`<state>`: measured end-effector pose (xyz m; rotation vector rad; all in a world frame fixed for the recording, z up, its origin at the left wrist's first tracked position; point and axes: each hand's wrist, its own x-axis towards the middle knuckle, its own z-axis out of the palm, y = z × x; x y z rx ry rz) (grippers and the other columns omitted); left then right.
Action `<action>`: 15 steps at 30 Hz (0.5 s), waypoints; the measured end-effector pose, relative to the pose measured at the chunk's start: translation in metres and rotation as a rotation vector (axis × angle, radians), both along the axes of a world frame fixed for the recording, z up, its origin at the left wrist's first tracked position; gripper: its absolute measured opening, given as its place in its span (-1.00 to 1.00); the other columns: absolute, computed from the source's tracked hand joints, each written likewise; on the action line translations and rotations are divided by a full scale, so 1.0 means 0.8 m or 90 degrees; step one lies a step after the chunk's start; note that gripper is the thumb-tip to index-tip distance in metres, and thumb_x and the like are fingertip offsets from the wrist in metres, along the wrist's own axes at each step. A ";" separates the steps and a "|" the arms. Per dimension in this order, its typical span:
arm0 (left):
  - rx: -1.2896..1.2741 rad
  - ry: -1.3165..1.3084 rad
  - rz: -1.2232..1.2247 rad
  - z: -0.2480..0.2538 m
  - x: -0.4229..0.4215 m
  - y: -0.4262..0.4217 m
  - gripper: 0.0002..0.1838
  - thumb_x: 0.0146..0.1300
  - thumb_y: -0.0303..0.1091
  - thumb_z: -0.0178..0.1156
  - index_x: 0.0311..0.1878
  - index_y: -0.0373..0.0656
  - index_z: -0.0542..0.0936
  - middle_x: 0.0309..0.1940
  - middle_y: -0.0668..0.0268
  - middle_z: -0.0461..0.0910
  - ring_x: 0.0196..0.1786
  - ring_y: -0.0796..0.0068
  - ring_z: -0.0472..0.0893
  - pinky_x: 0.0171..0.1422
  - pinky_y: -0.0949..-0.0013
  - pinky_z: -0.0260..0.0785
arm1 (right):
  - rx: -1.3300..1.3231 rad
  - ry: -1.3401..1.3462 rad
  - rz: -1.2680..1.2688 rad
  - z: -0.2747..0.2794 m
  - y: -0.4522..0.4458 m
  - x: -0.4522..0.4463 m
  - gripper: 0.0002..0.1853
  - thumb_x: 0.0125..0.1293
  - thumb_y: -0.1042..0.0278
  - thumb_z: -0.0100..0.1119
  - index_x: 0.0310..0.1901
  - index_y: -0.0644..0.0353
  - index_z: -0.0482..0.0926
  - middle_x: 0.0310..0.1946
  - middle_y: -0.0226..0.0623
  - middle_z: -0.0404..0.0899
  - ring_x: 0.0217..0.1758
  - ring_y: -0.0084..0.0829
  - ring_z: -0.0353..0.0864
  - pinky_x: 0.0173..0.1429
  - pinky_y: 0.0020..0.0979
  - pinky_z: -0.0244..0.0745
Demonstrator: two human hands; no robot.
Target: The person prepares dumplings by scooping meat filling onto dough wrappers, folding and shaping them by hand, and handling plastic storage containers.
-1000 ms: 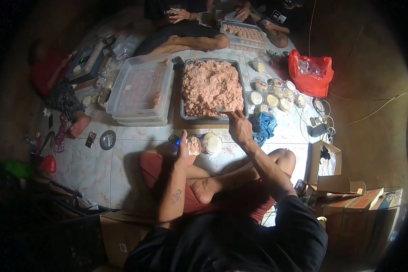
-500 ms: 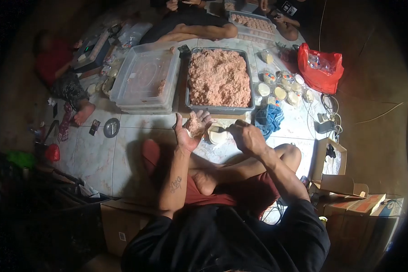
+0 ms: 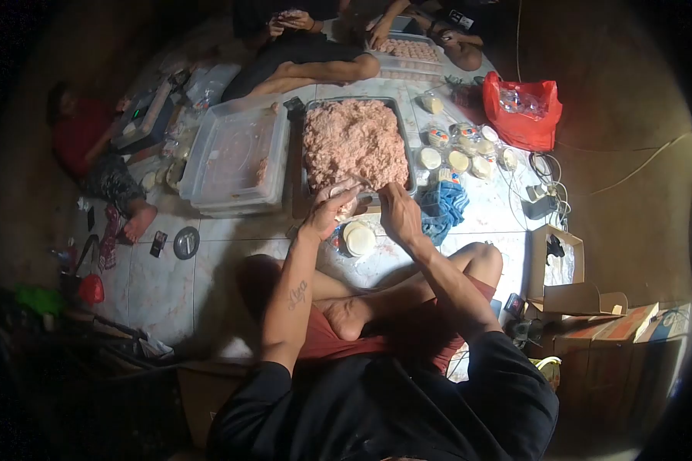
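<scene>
My left hand is closed around a pale wrapper with pink filling, at the front edge of the meat tray. Close beside it, to the right, my right hand grips a small utensil whose tip points left toward the wrapper. The dark tray behind both hands is heaped with pink minced meat. A stack of round pale wrappers lies on the floor just below my hands. To the right of the tray lies a blue cloth.
Stacked clear plastic boxes stand left of the tray. Packs of wrappers, a red bag and cables with plugs are at the right. Co-workers sit at the back and left, near a box of filled pieces.
My left hand has risen to the tray's front edge, its fingers closing round the wrapper. My right hand, with the utensil, went down near the wrapper stack and is now back up beside the tray.
</scene>
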<state>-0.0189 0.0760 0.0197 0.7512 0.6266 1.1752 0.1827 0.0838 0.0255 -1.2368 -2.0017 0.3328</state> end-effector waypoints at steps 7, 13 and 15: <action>-0.147 -0.107 -0.057 -0.033 -0.009 0.048 -0.33 0.45 0.14 0.01 0.22 -0.39 0.49 0.09 0.02 0.64 0.08 0.18 0.67 0.18 0.17 0.54 | -0.042 -0.136 -0.131 0.002 0.042 0.030 -0.91 0.30 0.51 0.02 -0.18 0.27 0.46 -0.25 0.13 0.60 -0.21 0.15 0.66 -0.19 0.03 0.57; -0.078 -0.410 0.099 -0.011 0.020 -0.021 -0.06 0.34 0.43 -0.09 0.39 -0.33 0.36 0.33 -0.01 0.45 0.38 -0.04 0.41 0.48 -0.23 0.21 | -0.087 0.110 0.023 0.028 -0.049 0.001 -0.79 0.23 0.64 -0.02 -0.14 0.33 0.57 -0.23 0.17 0.57 -0.13 0.26 0.56 -0.05 0.03 0.43; -0.103 -0.411 0.091 -0.018 0.034 -0.026 -0.10 0.34 0.45 -0.09 0.35 -0.25 0.42 0.26 0.02 0.52 0.34 -0.03 0.47 0.39 -0.27 0.29 | -0.098 0.165 0.082 0.027 -0.098 -0.019 -0.82 0.23 0.59 -0.01 -0.19 0.32 0.58 -0.26 0.19 0.55 -0.12 0.25 0.55 -0.03 0.04 0.44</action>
